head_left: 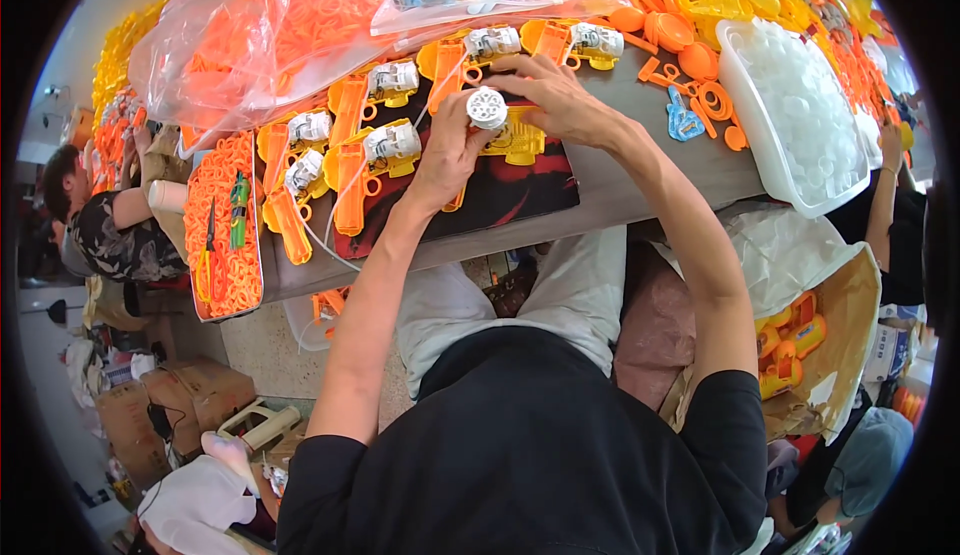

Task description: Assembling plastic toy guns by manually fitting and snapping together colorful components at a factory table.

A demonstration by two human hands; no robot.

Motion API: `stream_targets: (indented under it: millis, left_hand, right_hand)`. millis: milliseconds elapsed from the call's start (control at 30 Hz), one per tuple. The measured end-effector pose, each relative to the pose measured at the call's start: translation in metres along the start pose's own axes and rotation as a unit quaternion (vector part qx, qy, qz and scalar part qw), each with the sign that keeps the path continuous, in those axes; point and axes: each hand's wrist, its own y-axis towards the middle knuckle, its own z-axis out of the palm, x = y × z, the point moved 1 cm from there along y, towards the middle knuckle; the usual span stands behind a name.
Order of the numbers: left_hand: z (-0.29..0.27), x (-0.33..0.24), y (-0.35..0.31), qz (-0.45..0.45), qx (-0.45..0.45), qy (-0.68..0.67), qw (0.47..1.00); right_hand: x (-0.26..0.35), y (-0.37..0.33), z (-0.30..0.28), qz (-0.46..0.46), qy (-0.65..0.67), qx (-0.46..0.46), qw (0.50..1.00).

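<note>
My left hand [452, 155] is closed on a white plastic cylinder [487, 107], its round openwork end facing up. Just to the right, my right hand [555, 100] reaches over with its fingers apart, close to the cylinder's far side. Beneath both hands lies an orange and yellow toy gun half-shell [518, 143], partly hidden by them. Around it lie several more half-shells, such as one with a white inner unit [391, 142] and an orange grip [350, 190]. A thin pale cord [331, 217] trails off the table beside my left forearm.
At left, a tray of orange rings [228, 280] holds scissors [210, 255] and green-handled cutters [239, 210]. A white bin of translucent parts [745, 105] stands at right. Bags and heaps of parts line the back. Below right, a sack [850, 325] holds orange pieces. Other people sit nearby.
</note>
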Motion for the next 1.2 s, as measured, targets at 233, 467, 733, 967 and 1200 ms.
stream_targets:
  millis: [233,467,733,967,1200]
  left_hand:
    - [0.005,-0.005,0.008,0.053,0.024,0.057,0.997]
    - [0.000,-0.004,0.005,0.056,0.024,0.078,0.995]
    - [0.004,-0.007,0.005,0.053,0.030,0.079,0.995]
    - [0.003,0.001,0.003,0.044,0.022,0.096,0.994]
    - [0.009,-0.002,0.008,0.081,0.007,0.078,0.994]
  right_hand:
    - [-0.013,0.003,-0.002,0.013,0.049,0.009,0.999]
    - [-0.006,0.043,0.007,0.168,-0.021,0.133,0.977]
    - [-0.023,0.028,-0.002,0.134,0.086,0.050,0.986]
    - [0.099,-0.083,0.039,0.023,-0.109,-0.130,0.985]
    - [0.073,-0.085,0.047,0.099,0.082,-0.297,0.946]
